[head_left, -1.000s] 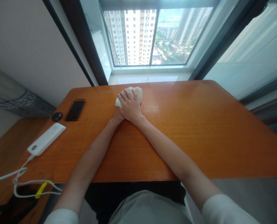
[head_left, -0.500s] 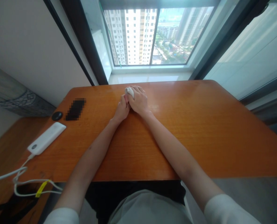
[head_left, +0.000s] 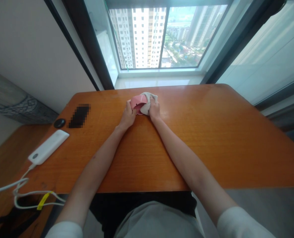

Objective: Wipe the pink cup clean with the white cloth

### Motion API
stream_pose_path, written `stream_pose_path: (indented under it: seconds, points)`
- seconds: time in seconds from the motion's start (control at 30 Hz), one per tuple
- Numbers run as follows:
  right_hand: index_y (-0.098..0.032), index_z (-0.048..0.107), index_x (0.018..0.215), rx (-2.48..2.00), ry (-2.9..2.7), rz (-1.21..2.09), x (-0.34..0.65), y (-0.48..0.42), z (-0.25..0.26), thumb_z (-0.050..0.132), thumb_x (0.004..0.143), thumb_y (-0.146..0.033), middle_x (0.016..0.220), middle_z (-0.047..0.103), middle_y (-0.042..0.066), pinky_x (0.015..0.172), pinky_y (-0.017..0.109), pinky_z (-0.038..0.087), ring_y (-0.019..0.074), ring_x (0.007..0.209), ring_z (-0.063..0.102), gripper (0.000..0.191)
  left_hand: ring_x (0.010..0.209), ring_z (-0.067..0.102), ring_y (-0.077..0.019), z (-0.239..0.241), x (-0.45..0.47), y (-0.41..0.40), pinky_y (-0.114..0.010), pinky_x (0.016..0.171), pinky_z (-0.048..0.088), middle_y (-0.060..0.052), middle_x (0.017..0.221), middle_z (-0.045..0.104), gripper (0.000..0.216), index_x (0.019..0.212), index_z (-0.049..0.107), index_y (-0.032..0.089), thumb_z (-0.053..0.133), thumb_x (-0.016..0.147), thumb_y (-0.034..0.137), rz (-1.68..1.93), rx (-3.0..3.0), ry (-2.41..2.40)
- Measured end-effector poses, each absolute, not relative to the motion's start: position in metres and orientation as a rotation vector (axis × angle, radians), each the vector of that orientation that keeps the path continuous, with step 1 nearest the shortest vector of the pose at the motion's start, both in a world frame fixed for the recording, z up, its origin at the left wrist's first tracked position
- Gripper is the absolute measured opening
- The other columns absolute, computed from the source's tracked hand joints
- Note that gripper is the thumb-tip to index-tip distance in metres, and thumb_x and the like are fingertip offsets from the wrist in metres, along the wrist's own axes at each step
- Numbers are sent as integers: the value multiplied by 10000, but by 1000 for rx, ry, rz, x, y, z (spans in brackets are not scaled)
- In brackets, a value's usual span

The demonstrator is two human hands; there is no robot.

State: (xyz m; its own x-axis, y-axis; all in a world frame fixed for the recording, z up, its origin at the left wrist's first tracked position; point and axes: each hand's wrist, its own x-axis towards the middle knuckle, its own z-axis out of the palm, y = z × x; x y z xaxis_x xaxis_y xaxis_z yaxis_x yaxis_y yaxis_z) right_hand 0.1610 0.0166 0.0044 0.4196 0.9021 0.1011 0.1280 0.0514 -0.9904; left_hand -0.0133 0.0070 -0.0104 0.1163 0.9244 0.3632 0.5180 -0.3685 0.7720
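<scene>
Toward the far side of the wooden table (head_left: 186, 145), my left hand (head_left: 128, 115) grips a small pink object (head_left: 138, 100) from its left. It has a dark hollow facing me and looks like a small cup or box; its exact kind I cannot make out. On the other side, my right hand (head_left: 154, 109) is closed on a whitish cloth (head_left: 146, 109), which is bunched against the right side of the pink object. The fingertips of my right hand are partly hidden by the cloth.
At the left lie a white power bank (head_left: 48, 147) with a white cable (head_left: 20, 190), a round black item (head_left: 59, 123) and a blurred-out dark rectangle (head_left: 79, 116). A window (head_left: 159, 39) stands behind the table's far edge.
My right hand has shifted right, off the top of my left hand. The pink object, mostly covered before, now shows, and more of the cloth is spread out.
</scene>
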Motion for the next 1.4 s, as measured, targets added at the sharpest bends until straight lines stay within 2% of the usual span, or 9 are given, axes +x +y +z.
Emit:
stream_pose_path:
  seconds: [0.17, 0.47, 0.57, 0.87, 1.0, 1.1, 1.17, 1.27, 1.4]
  points:
    - [-222, 762, 1058, -1443, -1019, 724, 163, 16, 4, 466, 1092, -487, 1113, 831, 107, 1061, 403, 555, 290, 1121, 758, 399, 1215, 697, -335, -11, -15, 7, -551, 1176, 522, -167, 1370, 676, 401, 1393, 480, 228, 551, 1001, 188, 1177, 1936, 1409]
    - [-214, 734, 1251, -1433, -1153, 599, 160, 14, 2, 488, 1081, -327, 1307, 809, 128, 1145, 383, 511, 271, 1254, 736, 320, 1216, 692, -311, -12, -16, 10, -514, 1174, 526, -158, 1383, 681, 392, 1387, 476, 225, 534, 1001, 193, 1206, 1924, 1389]
    - [-219, 728, 1240, -1486, -1201, 524, 160, 10, 4, 466, 1090, -315, 1255, 812, 128, 1135, 381, 503, 274, 1214, 744, 317, 1234, 686, -302, -12, -17, 10, -494, 1174, 528, -154, 1384, 682, 368, 1372, 478, 226, 542, 1009, 217, 1225, 1915, 1374]
    - [-252, 712, 1042, -1691, -1304, 444, 164, -1, 12, 514, 1101, -468, 1056, 795, 141, 1020, 423, 516, 332, 1076, 746, 300, 1140, 705, -279, -15, -19, 13, -473, 1142, 547, -121, 1278, 704, 296, 1322, 489, 250, 561, 1040, 302, 1272, 1867, 1391]
    - [-229, 703, 1191, -1603, -1250, 405, 161, -4, 12, 425, 1132, -459, 1129, 792, 149, 1066, 447, 517, 334, 1121, 744, 366, 1173, 703, -290, -15, -19, 13, -490, 1160, 539, -132, 1296, 699, 313, 1337, 491, 247, 566, 1037, 298, 1257, 1888, 1386]
    - [-213, 672, 1358, -1444, -1272, 295, 157, -8, 12, 350, 1142, -401, 1291, 772, 152, 1142, 441, 513, 298, 1242, 716, 431, 1221, 699, -307, -14, -19, 11, -525, 1187, 522, -151, 1342, 686, 344, 1365, 489, 234, 572, 1035, 283, 1235, 1917, 1374]
    - [-212, 646, 1456, -1327, -1415, 176, 153, -12, 15, 346, 1133, -369, 1446, 729, 148, 1246, 455, 461, 277, 1377, 656, 468, 1243, 701, -324, -13, -18, 10, -561, 1194, 516, -175, 1382, 676, 364, 1393, 484, 219, 568, 1045, 281, 1216, 1932, 1361]
    - [-199, 607, 1561, -1234, -1686, 1, 144, -22, 23, 432, 1099, -350, 1632, 624, 146, 1394, 525, 287, 292, 1568, 517, 516, 1240, 713, -342, -12, -17, 8, -609, 1172, 528, -210, 1421, 672, 377, 1433, 473, 198, 555, 1080, 304, 1204, 1933, 1338]
    - [-229, 598, 1606, -1173, -1945, -126, 129, -33, 30, 485, 1074, -336, 1691, 584, 101, 1450, 580, 142, 312, 1655, 427, 554, 1315, 697, -326, -14, -16, 9, -558, 1215, 501, -198, 1444, 676, 371, 1451, 496, 190, 555, 1125, 359, 1246, 1902, 1287]
